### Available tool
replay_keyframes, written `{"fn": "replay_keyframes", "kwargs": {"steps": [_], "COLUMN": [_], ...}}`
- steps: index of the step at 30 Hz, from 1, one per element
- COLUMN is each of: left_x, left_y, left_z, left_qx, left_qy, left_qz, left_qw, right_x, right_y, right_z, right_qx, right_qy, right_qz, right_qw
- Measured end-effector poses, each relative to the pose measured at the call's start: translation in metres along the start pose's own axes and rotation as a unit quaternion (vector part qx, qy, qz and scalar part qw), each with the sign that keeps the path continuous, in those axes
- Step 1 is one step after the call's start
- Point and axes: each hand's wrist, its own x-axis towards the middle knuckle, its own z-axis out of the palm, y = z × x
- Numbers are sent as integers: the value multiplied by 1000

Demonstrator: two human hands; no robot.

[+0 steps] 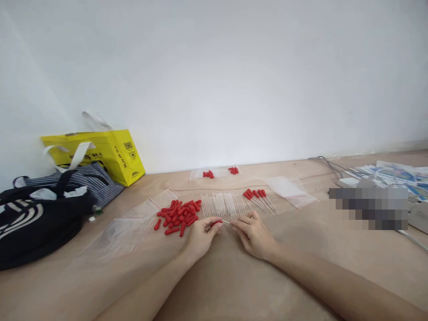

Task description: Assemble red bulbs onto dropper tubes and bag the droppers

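Between finger and thumb, my left hand (202,234) pinches a red rubber dropper bulb (216,222). A thin clear dropper tube (226,222) meets the bulb's right end, and my right hand (252,232) grips the tube's other end. How deep the tube sits in the bulb cannot be made out. Left of my left hand lies a loose heap of red bulbs (179,215). Just beyond both hands, bare clear tubes (223,205) are laid side by side in a row. Several droppers with red bulbs fitted (259,198) lie fanned out beyond my right hand.
Clear zip bags (123,229) lie flat at left; another bag (290,191) holds something white. A further bag (220,173) with red bulbs rests near the wall. A yellow bag (123,156), striped bag (107,183) and black bag (40,227) stand left. Papers (394,176) and cables (329,164) are right.
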Motion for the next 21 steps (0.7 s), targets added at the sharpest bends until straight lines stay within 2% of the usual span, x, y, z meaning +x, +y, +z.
{"fn": "replay_keyframes", "kwargs": {"steps": [8, 13, 21], "left_x": [-7, -11, -17], "left_y": [-1, 1, 10], "left_z": [-1, -1, 0], "left_qx": [123, 180, 262], "left_qy": [-48, -53, -49], "left_qz": [49, 98, 165], "left_qw": [990, 977, 950], "right_x": [0, 0, 0], "right_y": [5, 9, 3], "right_z": [-7, -8, -5], "right_qx": [-40, -62, -37], "right_qy": [-21, -16, 14], "right_qz": [-47, -84, -69], "right_qw": [998, 994, 997]}}
